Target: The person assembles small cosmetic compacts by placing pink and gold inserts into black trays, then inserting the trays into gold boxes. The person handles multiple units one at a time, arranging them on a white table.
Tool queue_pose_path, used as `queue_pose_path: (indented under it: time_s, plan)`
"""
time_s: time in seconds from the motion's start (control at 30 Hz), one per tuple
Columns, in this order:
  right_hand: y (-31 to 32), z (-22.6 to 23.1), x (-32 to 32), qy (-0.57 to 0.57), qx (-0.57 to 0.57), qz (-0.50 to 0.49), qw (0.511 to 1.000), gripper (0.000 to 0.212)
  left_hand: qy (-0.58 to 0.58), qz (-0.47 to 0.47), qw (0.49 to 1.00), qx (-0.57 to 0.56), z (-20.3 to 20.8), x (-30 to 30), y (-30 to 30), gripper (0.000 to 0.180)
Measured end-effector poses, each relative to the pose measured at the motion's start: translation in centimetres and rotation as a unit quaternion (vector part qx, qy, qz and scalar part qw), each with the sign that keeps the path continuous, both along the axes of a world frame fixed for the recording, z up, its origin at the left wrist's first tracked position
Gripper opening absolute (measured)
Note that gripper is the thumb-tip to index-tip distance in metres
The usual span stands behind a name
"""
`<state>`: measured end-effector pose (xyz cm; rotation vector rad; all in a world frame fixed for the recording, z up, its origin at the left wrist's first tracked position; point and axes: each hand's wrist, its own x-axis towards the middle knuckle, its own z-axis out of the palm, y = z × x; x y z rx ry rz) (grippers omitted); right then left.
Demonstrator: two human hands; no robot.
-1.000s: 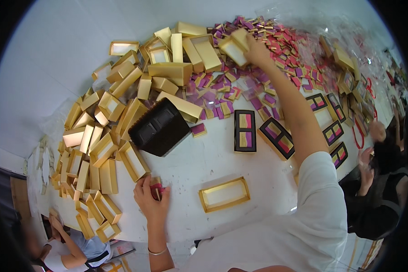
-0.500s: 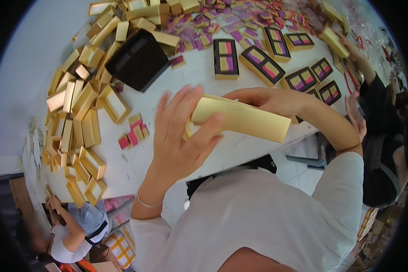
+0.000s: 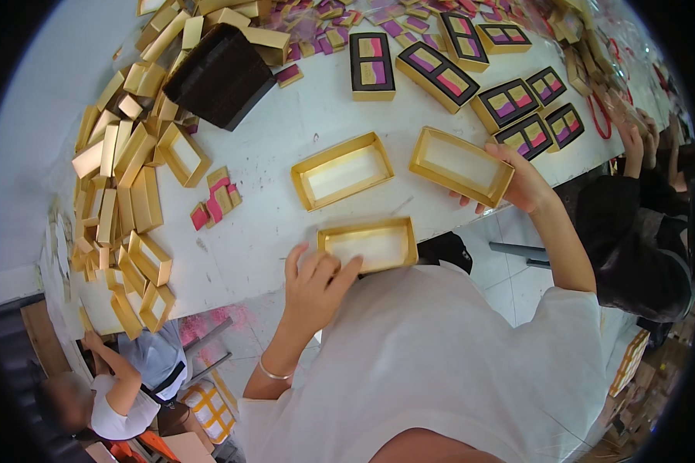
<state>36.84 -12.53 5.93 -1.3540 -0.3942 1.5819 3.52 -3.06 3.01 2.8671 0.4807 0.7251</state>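
On white table top, near front edge: three shallow rectangular gold trays, glossy foil card walls, pale matte insides. Left hand cupped on nearest gold tray, fingers curled over its left end, gripping rim. Right hand clasping second gold tray by its right end, thumb on top edge, tray tilted, slightly off surface. Third gold tray lying flat between them, untouched. Left side: heaped pile of gold box parts, angular, shiny. Just beside the pile, small pink and gold packets, flat squares. Upper left: black ribbed box, matte. Far side: black-framed filled boxes with purple, pink, gold rectangles inside. Right edge: another person's dark sleeve.
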Motion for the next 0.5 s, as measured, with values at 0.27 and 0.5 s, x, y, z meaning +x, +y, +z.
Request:
queue_pose_path:
  time_s: [0.27,0.5]
  plan:
    - [-2.5,-0.3,2.7,-0.020,-0.001,0.154,0.988,0.056,0.017,0.044,0.996,-0.076,3.1,3.5,2.5,0.053]
    - [1.9,-1.2,0.6,-0.039,-0.051,0.279,0.958,0.048,0.045,0.087,0.988,-0.123,0.4,7.7,8.6,0.029]
